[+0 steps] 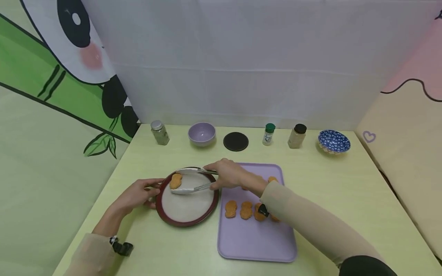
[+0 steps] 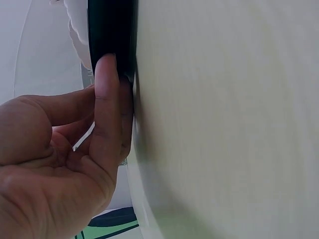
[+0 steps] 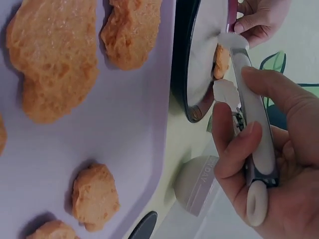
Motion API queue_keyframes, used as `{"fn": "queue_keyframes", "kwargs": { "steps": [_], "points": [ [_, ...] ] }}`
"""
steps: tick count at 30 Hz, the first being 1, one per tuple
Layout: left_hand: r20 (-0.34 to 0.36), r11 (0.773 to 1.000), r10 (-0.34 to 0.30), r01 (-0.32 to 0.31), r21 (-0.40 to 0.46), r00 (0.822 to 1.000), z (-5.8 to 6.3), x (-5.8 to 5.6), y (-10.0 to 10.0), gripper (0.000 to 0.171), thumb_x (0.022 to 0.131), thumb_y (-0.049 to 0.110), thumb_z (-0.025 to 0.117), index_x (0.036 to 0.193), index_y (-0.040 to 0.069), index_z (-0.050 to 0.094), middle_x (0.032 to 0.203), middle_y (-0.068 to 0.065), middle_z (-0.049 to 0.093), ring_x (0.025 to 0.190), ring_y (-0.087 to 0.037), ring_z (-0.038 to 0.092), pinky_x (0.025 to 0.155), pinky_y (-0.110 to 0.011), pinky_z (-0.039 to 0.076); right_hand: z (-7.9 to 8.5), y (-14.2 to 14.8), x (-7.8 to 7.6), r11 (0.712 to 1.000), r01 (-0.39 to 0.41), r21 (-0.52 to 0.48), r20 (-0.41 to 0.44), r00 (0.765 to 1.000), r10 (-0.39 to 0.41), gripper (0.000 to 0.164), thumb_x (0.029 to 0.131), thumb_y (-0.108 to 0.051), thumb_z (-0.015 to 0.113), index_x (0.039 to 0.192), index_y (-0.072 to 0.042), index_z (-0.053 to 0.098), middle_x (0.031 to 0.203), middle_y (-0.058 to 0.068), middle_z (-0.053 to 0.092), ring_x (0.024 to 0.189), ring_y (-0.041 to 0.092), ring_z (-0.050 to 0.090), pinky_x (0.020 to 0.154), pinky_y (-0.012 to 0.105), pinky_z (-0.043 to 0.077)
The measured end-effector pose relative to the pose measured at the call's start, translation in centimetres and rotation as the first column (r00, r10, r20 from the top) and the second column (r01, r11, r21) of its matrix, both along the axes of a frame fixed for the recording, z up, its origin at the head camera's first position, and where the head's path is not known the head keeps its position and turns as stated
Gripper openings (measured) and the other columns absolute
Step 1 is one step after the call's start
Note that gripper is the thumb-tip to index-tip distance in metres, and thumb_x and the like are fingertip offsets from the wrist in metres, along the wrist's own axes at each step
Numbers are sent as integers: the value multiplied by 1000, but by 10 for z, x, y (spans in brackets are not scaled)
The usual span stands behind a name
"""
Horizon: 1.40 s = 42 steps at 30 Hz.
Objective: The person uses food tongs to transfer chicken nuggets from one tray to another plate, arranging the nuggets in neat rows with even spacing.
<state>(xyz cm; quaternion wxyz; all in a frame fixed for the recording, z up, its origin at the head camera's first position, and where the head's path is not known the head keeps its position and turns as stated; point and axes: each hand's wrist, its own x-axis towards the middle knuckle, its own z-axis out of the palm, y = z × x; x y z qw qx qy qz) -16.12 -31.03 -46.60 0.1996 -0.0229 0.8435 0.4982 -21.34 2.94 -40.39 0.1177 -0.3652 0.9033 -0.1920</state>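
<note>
My left hand [image 1: 138,194] holds the left rim of a round plate [image 1: 189,209] with a white middle and dark red edge. In the left wrist view, its fingers [image 2: 106,107] press against the dark underside of the plate. My right hand [image 1: 228,176] grips tongs [image 1: 188,190] with white tips, seen close in the right wrist view. Spread apart, the tips stand on either side of one chicken nugget [image 1: 175,181] near the plate's upper left edge. Several more nuggets [image 1: 246,210] lie on a purple tray [image 1: 257,243], partly hidden beneath my right arm.
Along the back of the table stand a grey-lidded jar [image 1: 160,133], a purple bowl [image 1: 202,134], a black disc [image 1: 236,141], a green-capped shaker [image 1: 268,134], a black-lidded jar [image 1: 297,136] and a blue patterned bowl [image 1: 333,141]. The tray sits close beside the plate.
</note>
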Motion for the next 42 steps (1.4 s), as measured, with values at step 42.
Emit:
{"fn": "queue_keyframes", "kwargs": {
  "steps": [42],
  "points": [
    [2, 999, -3, 3, 32, 1000, -2, -1, -1, 44, 96, 6, 52, 140, 8, 46, 127, -21, 52, 95, -27, 60, 66, -41, 56, 36, 194, 1, 999, 33, 30, 145, 989, -37, 58, 78, -20, 77, 131, -10, 58, 104, 0, 65, 54, 7, 55, 52, 27, 49]
  ]
}}
